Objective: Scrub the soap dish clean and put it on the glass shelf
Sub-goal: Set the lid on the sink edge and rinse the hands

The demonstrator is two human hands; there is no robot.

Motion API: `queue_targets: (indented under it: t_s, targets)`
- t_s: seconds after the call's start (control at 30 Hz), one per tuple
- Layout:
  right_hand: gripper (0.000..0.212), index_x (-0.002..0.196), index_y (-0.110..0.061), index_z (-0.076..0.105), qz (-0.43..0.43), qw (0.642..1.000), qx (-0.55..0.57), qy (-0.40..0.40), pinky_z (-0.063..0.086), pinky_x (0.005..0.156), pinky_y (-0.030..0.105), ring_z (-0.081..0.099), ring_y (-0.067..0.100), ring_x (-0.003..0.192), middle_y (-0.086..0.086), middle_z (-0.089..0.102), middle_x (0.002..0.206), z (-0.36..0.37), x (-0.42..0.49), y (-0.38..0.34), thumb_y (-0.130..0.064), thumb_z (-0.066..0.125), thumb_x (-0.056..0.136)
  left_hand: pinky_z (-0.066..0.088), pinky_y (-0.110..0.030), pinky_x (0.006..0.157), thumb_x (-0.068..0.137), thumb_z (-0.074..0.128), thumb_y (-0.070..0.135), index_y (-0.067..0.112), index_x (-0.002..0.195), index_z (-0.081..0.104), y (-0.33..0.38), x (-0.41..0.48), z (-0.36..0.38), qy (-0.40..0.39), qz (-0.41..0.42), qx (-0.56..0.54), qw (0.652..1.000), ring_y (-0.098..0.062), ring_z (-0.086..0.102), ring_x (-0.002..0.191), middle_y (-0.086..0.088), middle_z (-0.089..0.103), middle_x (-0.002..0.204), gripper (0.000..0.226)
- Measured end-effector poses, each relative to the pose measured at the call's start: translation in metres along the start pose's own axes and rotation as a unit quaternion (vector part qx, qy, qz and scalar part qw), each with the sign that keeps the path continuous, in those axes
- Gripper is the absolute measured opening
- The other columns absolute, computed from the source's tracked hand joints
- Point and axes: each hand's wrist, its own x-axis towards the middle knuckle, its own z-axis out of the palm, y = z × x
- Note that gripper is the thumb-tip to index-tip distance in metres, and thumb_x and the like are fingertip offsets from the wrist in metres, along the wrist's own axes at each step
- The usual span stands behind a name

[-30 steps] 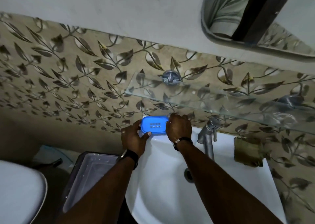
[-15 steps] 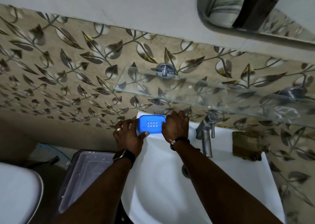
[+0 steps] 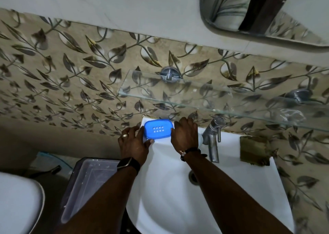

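A blue soap dish (image 3: 158,129) with a grid of small drain holes sits at the back left corner of the white sink (image 3: 178,189). My left hand (image 3: 134,143) holds its left end, thumb on the front edge. My right hand (image 3: 185,133) grips its right end. A white piece shows under the dish at its left side. The glass shelf (image 3: 195,98) hangs on the wall just above, held by round metal brackets.
A metal tap (image 3: 212,139) stands right of my right hand. A brown scrub pad (image 3: 253,150) lies on the sink's right back corner. A clear plastic thing (image 3: 289,115) lies on the shelf's right part. A lidded bin (image 3: 89,184) and toilet (image 3: 17,203) are left.
Both hands have stayed on the soap dish at the sink's back corner. My left hand has shifted a little further around its left end. The view has tilted slightly.
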Motion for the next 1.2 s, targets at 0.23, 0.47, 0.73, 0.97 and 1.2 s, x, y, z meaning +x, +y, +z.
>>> queue_targets:
  t_s: [0.23, 0.47, 0.73, 0.97, 1.2]
  targets:
    - [0.007, 0.083, -0.007, 0.066, 0.037, 0.997, 0.026, 0.056, 0.046, 0.071, 0.044, 0.057, 0.036, 0.083, 0.014, 0.062, 0.085, -0.009, -0.038, 0.018, -0.011, 0.061, 0.080, 0.035, -0.050, 0.100, 0.081, 0.070, 0.057, 0.014, 0.139, 0.054, 0.008, -0.001, -0.002, 0.017, 0.020, -0.009, 1.000, -0.038, 0.045, 0.125, -0.013, 0.057, 0.135, 0.074]
    - [0.018, 0.074, -0.011, 0.063, -0.025, 0.998, -0.050, 0.021, 0.048, 0.070, 0.043, 0.058, 0.033, 0.080, 0.010, 0.062, 0.078, -0.016, -0.059, 0.030, -0.026, 0.070, 0.082, 0.047, -0.050, 0.087, 0.077, 0.081, 0.037, 0.017, 0.127, 0.066, 0.038, -0.008, -0.003, 0.013, 0.167, 0.027, 0.986, -0.040, 0.056, 0.111, -0.014, 0.065, 0.121, 0.056]
    - [0.012, 0.058, -0.017, 0.063, -0.080, 0.992, -0.102, 0.003, 0.048, 0.060, 0.032, 0.061, 0.026, 0.064, 0.003, 0.059, 0.060, -0.023, -0.063, 0.032, -0.008, 0.069, 0.063, 0.054, -0.039, 0.065, 0.065, 0.079, -0.001, 0.009, 0.100, 0.078, 0.082, -0.011, 0.008, -0.020, 0.373, 0.031, 0.927, -0.037, 0.068, 0.080, -0.010, 0.075, 0.097, 0.036]
    - [0.011, 0.056, -0.020, 0.063, -0.077, 0.989, -0.124, -0.020, 0.047, 0.055, 0.027, 0.060, 0.021, 0.058, 0.000, 0.059, 0.057, -0.017, -0.066, 0.031, -0.009, 0.061, 0.058, 0.050, -0.040, 0.055, 0.072, 0.071, -0.005, 0.006, 0.088, 0.074, 0.091, -0.009, 0.006, -0.072, 0.330, 0.015, 0.941, -0.038, 0.064, 0.076, -0.013, 0.069, 0.081, 0.020]
    - [0.015, 0.059, -0.018, 0.062, -0.088, 0.990, -0.107, 0.027, 0.046, 0.047, 0.026, 0.059, 0.020, 0.058, 0.000, 0.058, 0.058, -0.027, -0.088, 0.035, -0.004, 0.058, 0.063, 0.052, -0.037, 0.054, 0.063, 0.079, -0.009, 0.010, 0.089, 0.076, 0.091, -0.026, -0.006, -0.027, 0.357, 0.011, 0.934, -0.035, 0.065, 0.073, -0.009, 0.070, 0.083, 0.033]
